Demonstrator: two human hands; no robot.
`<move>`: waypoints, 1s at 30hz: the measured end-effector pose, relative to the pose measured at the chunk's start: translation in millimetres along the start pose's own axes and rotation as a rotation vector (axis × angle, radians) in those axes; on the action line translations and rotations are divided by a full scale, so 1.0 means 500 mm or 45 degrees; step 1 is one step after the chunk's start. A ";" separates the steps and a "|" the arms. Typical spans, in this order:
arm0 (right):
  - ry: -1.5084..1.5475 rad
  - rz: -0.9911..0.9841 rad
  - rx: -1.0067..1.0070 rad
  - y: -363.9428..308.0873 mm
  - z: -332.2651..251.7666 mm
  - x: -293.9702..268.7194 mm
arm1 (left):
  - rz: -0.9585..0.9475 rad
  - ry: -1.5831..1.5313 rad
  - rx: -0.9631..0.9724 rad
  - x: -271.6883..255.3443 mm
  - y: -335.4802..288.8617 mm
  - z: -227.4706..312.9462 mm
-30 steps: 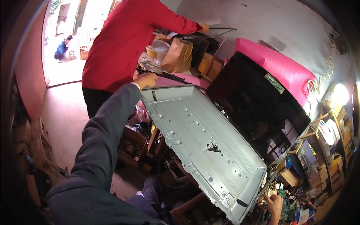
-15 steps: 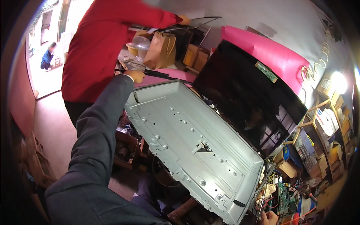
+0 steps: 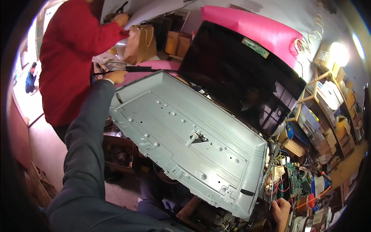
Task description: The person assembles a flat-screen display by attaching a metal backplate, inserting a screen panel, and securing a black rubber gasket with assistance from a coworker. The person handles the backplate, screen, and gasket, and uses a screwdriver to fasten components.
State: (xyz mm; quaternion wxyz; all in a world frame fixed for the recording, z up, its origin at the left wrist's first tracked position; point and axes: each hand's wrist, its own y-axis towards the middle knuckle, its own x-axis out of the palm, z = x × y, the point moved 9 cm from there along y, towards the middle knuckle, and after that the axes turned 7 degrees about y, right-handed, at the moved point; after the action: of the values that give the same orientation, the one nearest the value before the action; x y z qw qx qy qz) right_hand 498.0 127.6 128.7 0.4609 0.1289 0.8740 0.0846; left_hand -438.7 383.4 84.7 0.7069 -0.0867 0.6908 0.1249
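Observation:
A large grey metal TV back panel lies slanted before me, its raised rim facing up. Beyond its far left corner, my left hand is closed around a long thin black strip, which runs behind the panel's far left edge. At the lower right, beside the panel's near corner, my right hand has its fingers curled at the lower end of a thin rod-like strip. Whether the two strips join cannot be made out. A dark TV screen with a green circuit board on its upper edge leans behind the panel.
A person in red stands at the left. Pink foam sheeting backs the screen; a brown paper bag stands behind my left hand. Loose wires and circuit boards crowd the right side, below a lit bulb. A box sits under the panel.
My view has turned, so most things sit further left and higher. The person in red has drawn back an outstretched arm. Both my hands keep their places by the panel.

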 end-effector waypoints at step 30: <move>0.561 -0.222 -0.222 0.037 -0.229 0.172 | -0.345 -3.123 0.020 0.143 -0.697 0.588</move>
State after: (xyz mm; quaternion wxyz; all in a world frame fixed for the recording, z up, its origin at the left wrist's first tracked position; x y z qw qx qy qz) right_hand 359.2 167.8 130.6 0.2742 -0.0087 0.9506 0.1455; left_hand -53.9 141.7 4.7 0.8951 0.0212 -0.4431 0.0453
